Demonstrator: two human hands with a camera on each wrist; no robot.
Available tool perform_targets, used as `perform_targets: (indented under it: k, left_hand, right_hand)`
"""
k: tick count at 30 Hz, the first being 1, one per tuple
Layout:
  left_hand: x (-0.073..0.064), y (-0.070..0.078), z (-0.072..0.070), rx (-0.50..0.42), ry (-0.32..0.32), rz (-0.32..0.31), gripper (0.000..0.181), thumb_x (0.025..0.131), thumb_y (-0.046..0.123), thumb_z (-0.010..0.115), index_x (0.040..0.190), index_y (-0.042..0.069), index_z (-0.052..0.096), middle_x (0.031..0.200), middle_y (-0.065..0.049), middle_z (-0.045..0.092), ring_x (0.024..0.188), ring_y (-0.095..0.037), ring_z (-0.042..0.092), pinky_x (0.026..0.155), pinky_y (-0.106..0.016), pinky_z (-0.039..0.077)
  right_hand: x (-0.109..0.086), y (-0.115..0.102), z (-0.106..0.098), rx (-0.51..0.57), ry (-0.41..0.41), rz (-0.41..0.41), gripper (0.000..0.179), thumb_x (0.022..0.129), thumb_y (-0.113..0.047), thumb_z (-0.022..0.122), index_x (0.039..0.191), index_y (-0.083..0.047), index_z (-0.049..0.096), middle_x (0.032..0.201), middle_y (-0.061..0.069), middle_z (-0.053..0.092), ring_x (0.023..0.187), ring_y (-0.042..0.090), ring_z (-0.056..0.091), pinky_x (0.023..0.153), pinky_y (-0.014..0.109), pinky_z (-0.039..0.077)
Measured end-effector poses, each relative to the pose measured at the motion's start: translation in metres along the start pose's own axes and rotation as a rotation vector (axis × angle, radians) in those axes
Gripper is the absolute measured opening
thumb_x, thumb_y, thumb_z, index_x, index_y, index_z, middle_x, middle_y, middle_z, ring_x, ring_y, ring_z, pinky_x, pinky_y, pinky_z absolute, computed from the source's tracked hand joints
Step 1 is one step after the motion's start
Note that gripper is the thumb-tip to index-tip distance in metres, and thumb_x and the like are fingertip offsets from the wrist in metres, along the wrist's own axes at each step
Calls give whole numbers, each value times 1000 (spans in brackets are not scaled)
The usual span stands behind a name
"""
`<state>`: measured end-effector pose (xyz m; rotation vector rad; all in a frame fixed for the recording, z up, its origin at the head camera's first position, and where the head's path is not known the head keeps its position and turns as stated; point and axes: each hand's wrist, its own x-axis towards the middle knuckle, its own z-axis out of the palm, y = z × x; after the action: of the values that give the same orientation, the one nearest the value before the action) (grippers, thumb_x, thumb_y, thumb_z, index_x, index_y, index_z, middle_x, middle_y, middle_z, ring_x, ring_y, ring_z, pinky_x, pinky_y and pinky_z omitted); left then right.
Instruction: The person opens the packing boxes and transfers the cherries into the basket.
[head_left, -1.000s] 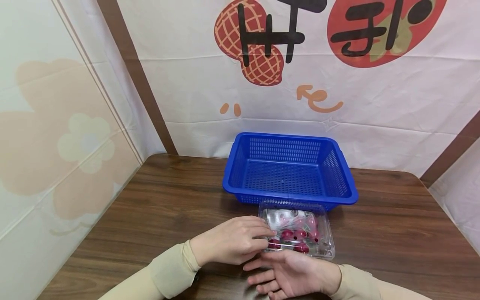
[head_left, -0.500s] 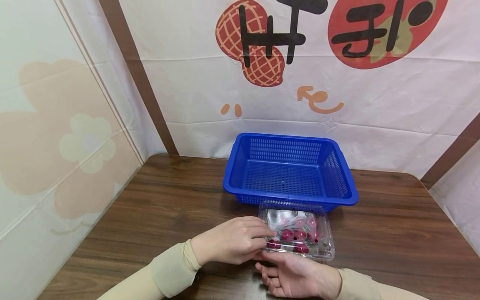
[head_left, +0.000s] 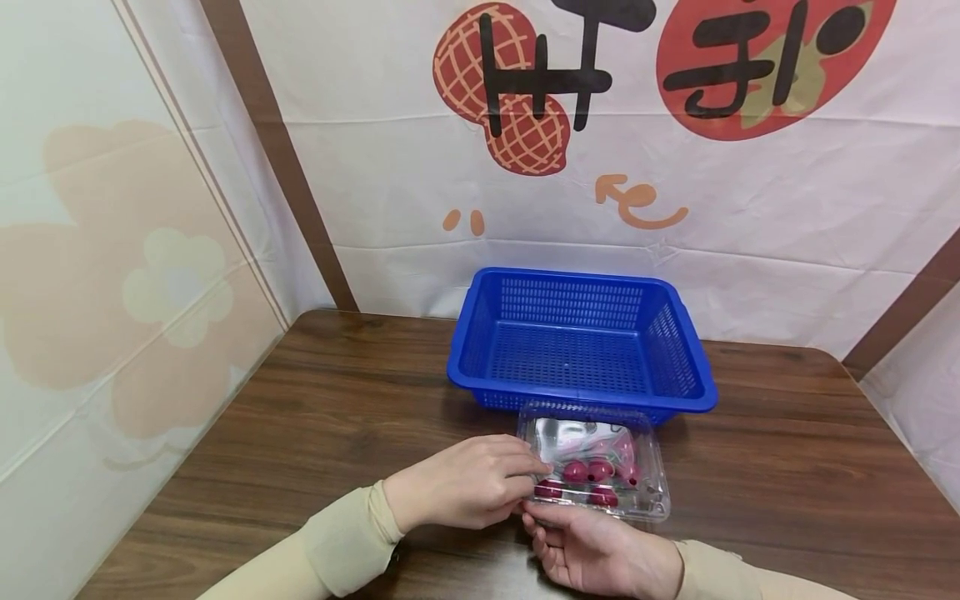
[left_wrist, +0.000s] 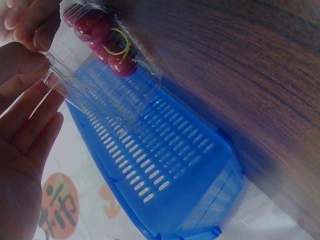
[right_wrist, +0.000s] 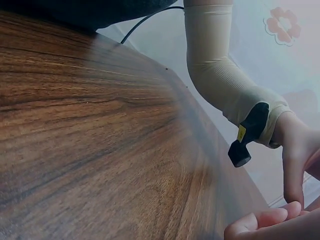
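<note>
A clear plastic clamshell box [head_left: 652,492] lies on the table in the head view, its back edge against the blue basket. Inside it are several dark red cherries [head_left: 600,471]; green stems show in the left wrist view. My left hand [head_left: 468,483] grips the box at its front left corner with curled fingers. Just in front, my right hand [head_left: 600,550], palm turned up and fingers curled, pinches the front edge near that corner. Up close in the left wrist view, fingertips [left_wrist: 56,86] hold the clear rim. The right wrist view mostly misses the box.
The blue perforated basket [head_left: 465,333] stands behind the box, near the printed cloth backdrop [head_left: 375,167]. Brown wood-grain table [head_left: 337,400] extends on both sides. A black wrist camera [right_wrist: 252,127] is strapped to the left sleeve.
My right hand's spread fingers have curled in, and its thumb has come up to the box's front edge. My left hand and the box have stayed in place.
</note>
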<state>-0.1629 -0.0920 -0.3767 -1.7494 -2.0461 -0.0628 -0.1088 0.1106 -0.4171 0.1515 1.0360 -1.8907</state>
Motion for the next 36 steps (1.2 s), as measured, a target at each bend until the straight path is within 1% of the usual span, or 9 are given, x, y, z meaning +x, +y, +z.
perform_targets:
  k: [7,9,16,24,36]
  left_hand:
    - [3,1,0,37,5,4,8,78,19,67,85,16,65,110,3,68,104,-13,62,100,-25,46]
    - [3,2,0,35,7,-1,6,78,19,66,84,16,65,109,3,68,103,-13,62,99,-24,46]
    - [4,3,1,81,5,12,4,77,18,67,80,16,64,105,3,69,100,-12,64,96,-24,48]
    - [7,5,1,122,-1,11,4,79,18,66,76,18,64,101,6,70,97,-8,65,97,-23,48]
    - [9,5,2,104,-6,1,5,79,18,66,74,19,63,99,7,70,95,-5,65,97,-23,48]
  right_hand:
    - [1,0,1,1,38,-9,14,95,-23,54,90,-23,68,81,-15,65,69,-6,54,68,8,44]
    - [1,0,2,5,47,-9,14,94,-23,55,90,-22,68,80,-15,66,68,-6,54,68,8,44]
    - [0,-1,2,27,5,13,18,96,-27,52,88,-20,66,81,-15,65,69,-6,55,68,5,43]
    - [-1,-1,2,37,4,17,20,96,-24,50,86,-20,67,79,-14,64,67,-7,53,67,5,43]
    - [-1,-1,2,41,-2,23,21,97,-22,49,86,-20,67,79,-15,64,67,-7,53,67,5,42]
